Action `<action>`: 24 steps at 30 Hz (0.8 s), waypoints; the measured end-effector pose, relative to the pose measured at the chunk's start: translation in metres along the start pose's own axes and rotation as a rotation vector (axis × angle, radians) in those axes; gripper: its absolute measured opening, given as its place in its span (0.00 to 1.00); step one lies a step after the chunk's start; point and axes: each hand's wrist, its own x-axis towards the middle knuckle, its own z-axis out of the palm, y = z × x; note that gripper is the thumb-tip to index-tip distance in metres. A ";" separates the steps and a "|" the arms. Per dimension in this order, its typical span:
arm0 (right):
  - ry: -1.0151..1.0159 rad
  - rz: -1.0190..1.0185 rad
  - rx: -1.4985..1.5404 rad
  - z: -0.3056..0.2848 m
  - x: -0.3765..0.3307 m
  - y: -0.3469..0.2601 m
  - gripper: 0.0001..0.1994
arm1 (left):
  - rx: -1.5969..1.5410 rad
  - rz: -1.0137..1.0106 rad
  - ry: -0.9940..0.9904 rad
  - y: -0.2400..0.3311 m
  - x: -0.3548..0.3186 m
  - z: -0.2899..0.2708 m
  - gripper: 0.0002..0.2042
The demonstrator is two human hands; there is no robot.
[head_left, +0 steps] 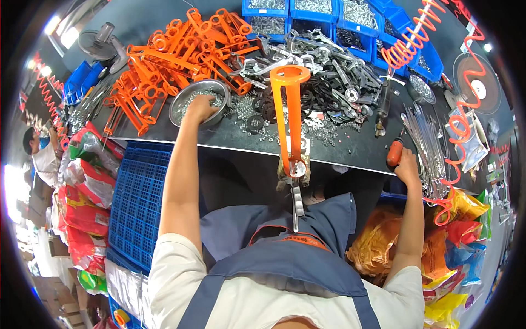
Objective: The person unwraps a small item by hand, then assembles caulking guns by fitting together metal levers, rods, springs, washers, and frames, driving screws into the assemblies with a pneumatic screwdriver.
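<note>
A left hand [203, 108] dips into a metal bowl [176, 111], upper left of centre, apparently set close for easy reach, as the right hand [406, 167] meets a red-handled screwdriver [394, 152] at right, both grips unclear, beside a central upright orange frame [295, 112].

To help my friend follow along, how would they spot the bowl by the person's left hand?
On the dark workbench, find the heap of orange parts at left. By its near edge sits a round silvery bowl of small metal parts. Unlike the other bowl near the blue bins, it has the left hand in it.
</note>
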 end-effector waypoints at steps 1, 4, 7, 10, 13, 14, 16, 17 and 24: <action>-0.016 -0.007 -0.043 -0.001 -0.001 0.004 0.18 | -0.016 -0.002 -0.021 0.006 0.001 0.001 0.22; 0.081 0.044 0.105 -0.001 0.007 0.013 0.18 | -0.064 -0.029 0.018 0.017 -0.003 -0.007 0.17; 0.071 0.057 0.197 -0.006 0.014 0.004 0.20 | -0.757 -0.225 0.101 -0.031 0.000 0.000 0.10; -0.112 0.415 0.636 -0.048 -0.006 -0.019 0.23 | -1.480 -0.570 0.225 -0.012 0.007 -0.012 0.05; 0.123 0.365 1.442 -0.074 -0.035 -0.037 0.23 | -1.699 -0.589 0.160 -0.028 0.003 -0.021 0.06; 0.011 0.329 1.596 -0.088 -0.043 -0.047 0.23 | -1.696 -0.586 0.154 -0.024 0.003 -0.022 0.06; -0.096 0.293 1.747 -0.109 -0.060 -0.069 0.24 | -1.531 -0.577 0.023 -0.012 0.002 -0.023 0.07; -0.182 0.310 1.780 -0.116 -0.069 -0.083 0.26 | -1.360 -0.596 0.022 -0.005 0.000 -0.025 0.06; -0.556 0.221 1.917 -0.111 -0.112 -0.148 0.27 | -1.940 -0.189 -0.009 0.043 -0.066 -0.042 0.03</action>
